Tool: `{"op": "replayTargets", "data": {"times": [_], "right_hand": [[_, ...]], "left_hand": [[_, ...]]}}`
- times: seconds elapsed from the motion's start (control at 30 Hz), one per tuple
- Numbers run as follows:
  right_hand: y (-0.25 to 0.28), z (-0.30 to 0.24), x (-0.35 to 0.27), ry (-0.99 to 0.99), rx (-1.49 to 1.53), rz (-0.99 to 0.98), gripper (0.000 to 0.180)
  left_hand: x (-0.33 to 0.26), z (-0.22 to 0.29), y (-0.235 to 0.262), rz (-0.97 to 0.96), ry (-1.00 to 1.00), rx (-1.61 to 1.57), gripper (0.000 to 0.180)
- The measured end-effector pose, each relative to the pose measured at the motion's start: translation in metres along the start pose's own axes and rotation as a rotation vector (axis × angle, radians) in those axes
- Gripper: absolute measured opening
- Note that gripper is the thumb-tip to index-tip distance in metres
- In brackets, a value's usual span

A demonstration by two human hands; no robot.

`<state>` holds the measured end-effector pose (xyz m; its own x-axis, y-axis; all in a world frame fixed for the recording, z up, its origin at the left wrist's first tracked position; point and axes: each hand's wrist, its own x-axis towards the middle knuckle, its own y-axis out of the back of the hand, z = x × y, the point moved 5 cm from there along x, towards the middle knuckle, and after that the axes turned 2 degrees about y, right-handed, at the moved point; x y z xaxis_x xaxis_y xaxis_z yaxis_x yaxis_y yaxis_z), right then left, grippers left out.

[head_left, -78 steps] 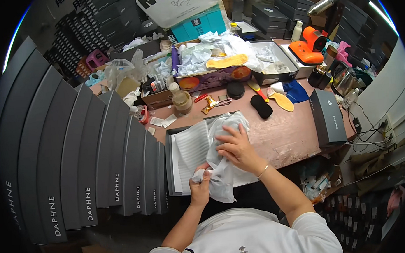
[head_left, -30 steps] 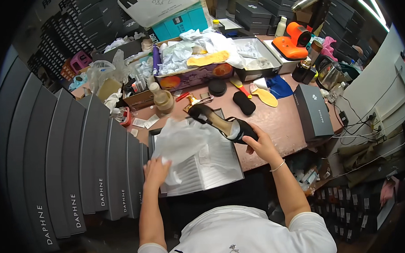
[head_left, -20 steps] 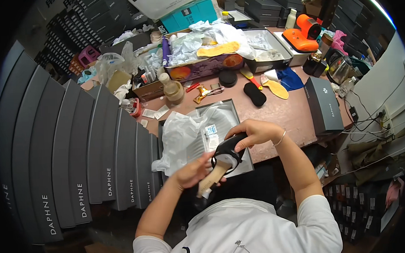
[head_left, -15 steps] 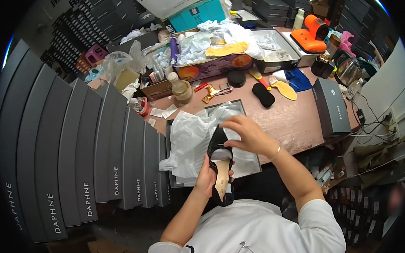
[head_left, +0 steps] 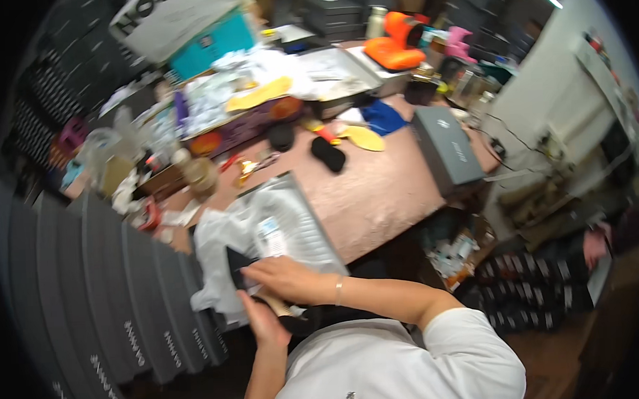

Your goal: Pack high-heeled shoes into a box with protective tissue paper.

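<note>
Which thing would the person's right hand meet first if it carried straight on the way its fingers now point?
Probably the black shoe under the right hand, then the white tissue paper; depth is unclear.

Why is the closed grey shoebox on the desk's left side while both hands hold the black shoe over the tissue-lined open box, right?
Not left. The head view shows the closed grey shoebox on the desk's right side. Both hands, left hand and right hand, do hold the black shoe by the tissue-lined open box.
</note>
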<state>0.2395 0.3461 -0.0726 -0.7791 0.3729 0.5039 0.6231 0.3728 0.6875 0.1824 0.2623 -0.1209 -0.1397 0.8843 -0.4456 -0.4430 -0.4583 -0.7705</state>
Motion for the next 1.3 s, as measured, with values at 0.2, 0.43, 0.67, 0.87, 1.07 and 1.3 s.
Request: {"op": "replayTargets", "data": {"times": [0.2, 0.43, 0.67, 0.87, 1.07, 1.3], "right_hand": [[0.022, -0.001, 0.006, -0.198, 0.242, -0.138, 0.076], [0.0, -0.006, -0.004, -0.156, 0.121, -0.081, 0.082], [0.025, -0.003, 0.014, -0.286, 0.21, -0.262, 0.094], [0.023, 0.007, 0.015, -0.246, 0.3, -0.143, 0.084], [0.043, 0.049, 0.006, -0.249, -0.153, 0.033, 0.053], [0.01, 0.042, 0.016, 0.024, -0.467, 0.009, 0.027]], "left_hand": [[-0.011, 0.006, -0.009, 0.16, -0.137, 0.284, 0.084], [-0.008, 0.015, -0.012, 0.202, -0.169, 0.317, 0.079], [-0.011, 0.012, -0.001, 0.097, -0.14, 0.283, 0.069], [0.008, 0.011, -0.005, 0.08, -0.033, 0.243, 0.069], [0.029, 0.052, 0.033, 0.248, -0.129, 0.134, 0.076], [0.022, 0.045, 0.027, 0.087, -0.017, 0.07, 0.075]]}}
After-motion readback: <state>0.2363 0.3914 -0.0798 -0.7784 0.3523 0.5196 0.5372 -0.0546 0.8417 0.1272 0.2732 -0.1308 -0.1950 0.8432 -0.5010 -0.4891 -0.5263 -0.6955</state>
